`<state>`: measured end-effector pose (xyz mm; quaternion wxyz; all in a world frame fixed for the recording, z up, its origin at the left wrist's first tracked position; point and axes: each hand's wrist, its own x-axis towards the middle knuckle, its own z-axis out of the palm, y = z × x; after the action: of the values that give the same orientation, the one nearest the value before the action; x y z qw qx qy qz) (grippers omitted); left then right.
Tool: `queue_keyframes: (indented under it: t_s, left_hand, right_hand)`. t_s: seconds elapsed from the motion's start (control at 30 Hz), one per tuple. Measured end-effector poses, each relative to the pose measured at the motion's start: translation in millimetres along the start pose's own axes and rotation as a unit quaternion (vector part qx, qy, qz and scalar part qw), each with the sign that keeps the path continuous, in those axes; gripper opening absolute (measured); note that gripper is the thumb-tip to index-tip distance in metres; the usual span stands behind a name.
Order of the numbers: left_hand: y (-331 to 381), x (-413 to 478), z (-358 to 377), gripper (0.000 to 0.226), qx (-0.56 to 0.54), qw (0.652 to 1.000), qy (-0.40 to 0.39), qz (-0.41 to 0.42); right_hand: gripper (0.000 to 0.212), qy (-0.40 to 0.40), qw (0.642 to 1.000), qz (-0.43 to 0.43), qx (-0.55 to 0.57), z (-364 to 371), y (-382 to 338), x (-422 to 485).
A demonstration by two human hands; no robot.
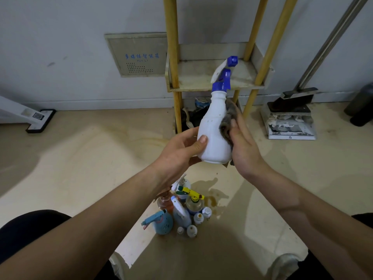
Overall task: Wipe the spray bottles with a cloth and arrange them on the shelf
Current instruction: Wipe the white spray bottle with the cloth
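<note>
1. White spray bottle (214,126) with a blue trigger head, slightly tilted, gripped low by the left hand (179,150).
2. Grey cloth (225,128), bunched and pressed to the bottle's right side by the right hand (244,144).
3. Other bottles (181,211) stand clustered on the floor below.
4. Shelf (193,77) behind has yellow posts and a stained pale board.

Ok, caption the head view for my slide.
Left hand holds a white spray bottle; right hand holds a grey cloth against it.
</note>
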<state>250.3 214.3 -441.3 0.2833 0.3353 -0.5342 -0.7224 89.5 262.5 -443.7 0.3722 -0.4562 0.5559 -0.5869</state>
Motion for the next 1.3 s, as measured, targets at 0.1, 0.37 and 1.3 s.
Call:
queue_keyframes:
  t_s: [0.1,0.37,1.3]
  left_hand:
    - [-3,0,2,0.060,0.068,0.996,0.051,0.029]
    - [2,-3,8,0.044,-0.019,0.997,0.068,-0.007]
    - [-3,1,-8,0.068,-0.038,0.999,0.022,-0.008]
  right_hand:
    - [0.055,-0.039,0.983,-0.101,-0.147,1,7,-7]
    - [0.048,-0.039,0.998,-0.050,-0.024,4,4,-3]
    - [0.059,-0.116,0.957,-0.134,-0.228,2,1,-20]
